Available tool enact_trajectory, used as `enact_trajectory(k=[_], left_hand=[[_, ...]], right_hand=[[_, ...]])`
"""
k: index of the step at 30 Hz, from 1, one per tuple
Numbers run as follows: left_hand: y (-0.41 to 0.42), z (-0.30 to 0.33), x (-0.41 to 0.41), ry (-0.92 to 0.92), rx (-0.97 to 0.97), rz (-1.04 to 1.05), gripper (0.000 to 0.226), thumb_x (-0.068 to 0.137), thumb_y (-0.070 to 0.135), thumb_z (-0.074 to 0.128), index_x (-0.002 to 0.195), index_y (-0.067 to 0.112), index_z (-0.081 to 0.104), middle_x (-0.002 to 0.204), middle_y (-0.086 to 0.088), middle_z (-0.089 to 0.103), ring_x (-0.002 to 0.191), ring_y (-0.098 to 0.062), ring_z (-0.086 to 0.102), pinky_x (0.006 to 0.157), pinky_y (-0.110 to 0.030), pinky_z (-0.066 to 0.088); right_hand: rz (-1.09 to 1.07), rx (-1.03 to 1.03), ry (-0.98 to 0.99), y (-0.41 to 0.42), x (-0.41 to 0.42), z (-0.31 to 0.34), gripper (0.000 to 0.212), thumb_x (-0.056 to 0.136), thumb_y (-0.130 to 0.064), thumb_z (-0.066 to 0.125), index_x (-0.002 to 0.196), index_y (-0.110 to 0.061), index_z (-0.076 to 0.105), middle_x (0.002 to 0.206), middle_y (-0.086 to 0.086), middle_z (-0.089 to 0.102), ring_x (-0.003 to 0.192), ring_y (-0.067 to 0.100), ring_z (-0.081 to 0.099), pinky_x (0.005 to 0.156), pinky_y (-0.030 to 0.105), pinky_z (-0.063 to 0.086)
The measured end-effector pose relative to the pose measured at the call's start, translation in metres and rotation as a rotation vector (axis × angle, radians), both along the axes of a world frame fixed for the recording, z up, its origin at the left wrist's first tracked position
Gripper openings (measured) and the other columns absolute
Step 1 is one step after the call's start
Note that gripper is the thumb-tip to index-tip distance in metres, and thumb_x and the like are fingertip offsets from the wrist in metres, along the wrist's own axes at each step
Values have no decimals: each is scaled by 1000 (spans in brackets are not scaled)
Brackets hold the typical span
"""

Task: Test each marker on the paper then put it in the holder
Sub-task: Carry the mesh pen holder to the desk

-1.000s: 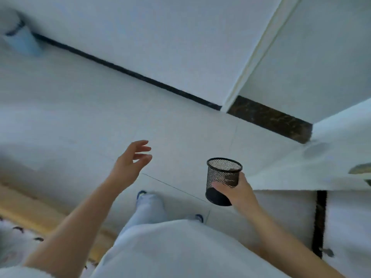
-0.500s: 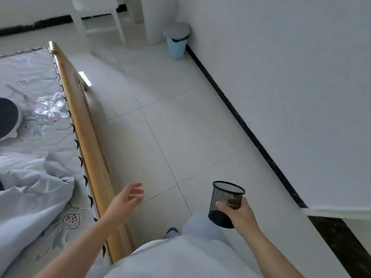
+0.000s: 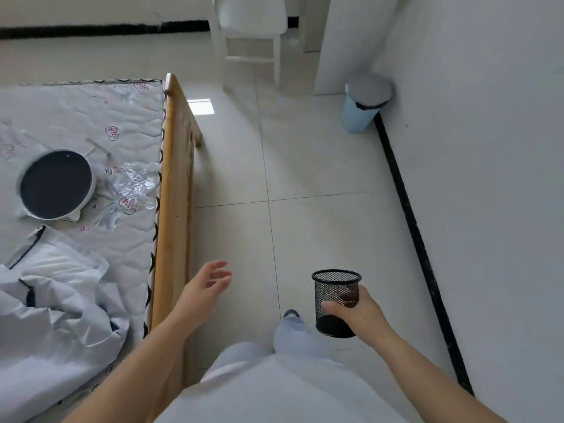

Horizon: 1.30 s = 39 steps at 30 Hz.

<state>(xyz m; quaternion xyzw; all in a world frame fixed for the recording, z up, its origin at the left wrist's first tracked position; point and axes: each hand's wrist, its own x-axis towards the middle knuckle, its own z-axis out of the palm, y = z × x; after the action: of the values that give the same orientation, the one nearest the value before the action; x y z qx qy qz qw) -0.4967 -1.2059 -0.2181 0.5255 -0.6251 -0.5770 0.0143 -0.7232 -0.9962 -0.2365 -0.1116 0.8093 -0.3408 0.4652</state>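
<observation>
The person's right hand [image 3: 355,311] grips the upright black mesh holder [image 3: 335,300] in mid-air over the floor [image 3: 320,166], its fingers partly hidden behind the mesh, while the left hand [image 3: 203,288] hangs free with fingers loosely spread beside the bed frame [image 3: 175,209]. On the bed [image 3: 91,123] lie a crumpled sheet [image 3: 52,300], cut off at the left edge, and a round dark pan [image 3: 55,184]. Farther off stand a blue bin [image 3: 361,102] against the wall and a white chair [image 3: 250,29], its top out of view.
</observation>
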Motion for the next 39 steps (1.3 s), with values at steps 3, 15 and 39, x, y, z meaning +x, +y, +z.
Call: enact_trajectory(k=[3,15,39], left_hand=[[-48,7,-22,2,-31,65,31,91,24,53,122,26,49,109,7,62,102,-10,58,87,-31,48],[-274,-23,-142,-63,7,72,29,92,24,53,121,25,50,108,5,62,100,-9,57,87,-29,48],[-698,-18,-469,-19,24,267,23,91,16,54,109,31,53,102,5,64,96,-12,59,68,-21,47]], right_hand=[[84,4,35,-70,-47,9,57,64,-38,81,107,-24,48,97,-13,60,90,9,58,68,22,42],[-9,11,94,-310,-187,0,50,64,-36,81,102,-28,51,96,-15,62,87,0,58,65,17,40],[173,-67,135,-773,-533,26,57,57,-40,82,104,-25,53,98,-12,64,92,9,61,80,29,48]])
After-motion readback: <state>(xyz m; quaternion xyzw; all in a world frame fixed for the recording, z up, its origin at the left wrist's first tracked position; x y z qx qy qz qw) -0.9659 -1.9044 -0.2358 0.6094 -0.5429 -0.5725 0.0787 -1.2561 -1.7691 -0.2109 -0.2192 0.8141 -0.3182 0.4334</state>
